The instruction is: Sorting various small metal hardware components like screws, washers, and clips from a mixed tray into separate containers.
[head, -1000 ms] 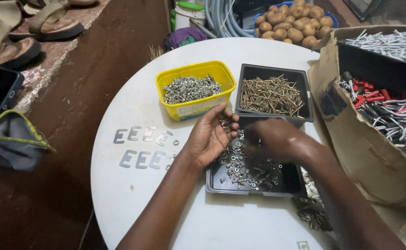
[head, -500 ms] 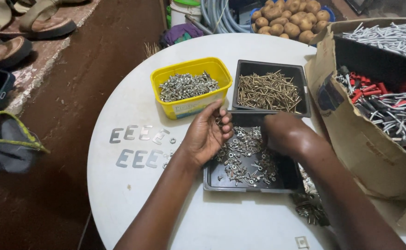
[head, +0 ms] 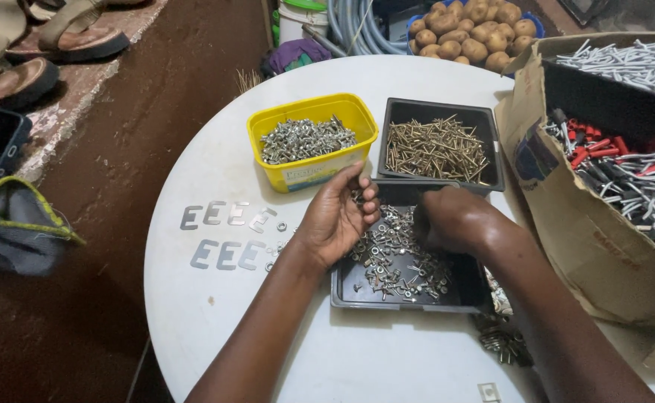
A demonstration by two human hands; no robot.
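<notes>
A round white table [head: 215,172] fills most of the view, and at its right edge stands a big cardboard box [head: 603,239] stuffed with long grey nails and red-handled pieces. Behind the table lies a blue basin of potatoes [head: 469,33]. Near the table's middle sits a black tray of mixed small hardware [head: 398,261] (nuts, screws and washers in a loose silver heap), and both hands are at work in it. Beyond it stand a second black tray of brass-coloured screws [head: 438,148] and, to its left, a yellow tub of silver screws [head: 309,139]. The left hand [head: 335,220] rests over the near tray's left rim, its fingers curled loosely inward above the heap; whether anything is pinched between them cannot be told. The right hand [head: 454,220] is bunched, knuckles up, pressed down into the hardware, and its fingertips are hidden, so its hold cannot be told either. On the bare table left of the hands lie two rows of flat E-shaped metal plates [head: 226,235], with a few stray nuts [head: 281,226] just beside them.
</notes>
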